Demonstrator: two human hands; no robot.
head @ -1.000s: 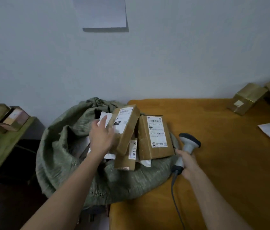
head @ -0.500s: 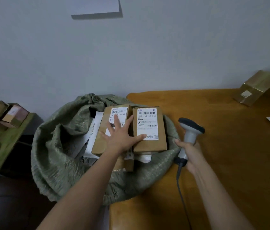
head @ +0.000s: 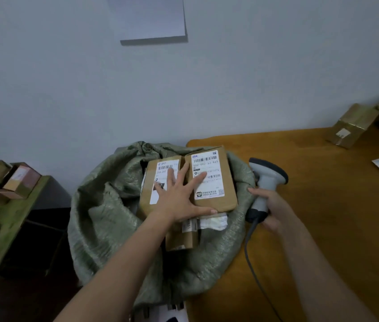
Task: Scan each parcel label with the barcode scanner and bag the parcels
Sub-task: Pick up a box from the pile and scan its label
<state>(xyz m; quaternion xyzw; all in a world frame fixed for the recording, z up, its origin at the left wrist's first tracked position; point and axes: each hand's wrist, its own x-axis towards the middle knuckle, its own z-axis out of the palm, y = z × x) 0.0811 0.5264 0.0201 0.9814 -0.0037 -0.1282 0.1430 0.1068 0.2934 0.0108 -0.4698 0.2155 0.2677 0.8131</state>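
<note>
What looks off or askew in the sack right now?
Nothing damaged or spilled. The two brown cardboard parcels under the flat left hand ride high at the mouth of the green woven sack, tilted, with a narrow brown box wedged on edge beneath. The right hand holds the grey barcode scanner.

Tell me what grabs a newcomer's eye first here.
The left hand lies flat with spread fingers across two labelled boxes atop the full green sack at centre. Right of it, the right hand grips a grey scanner over the orange table.
</note>
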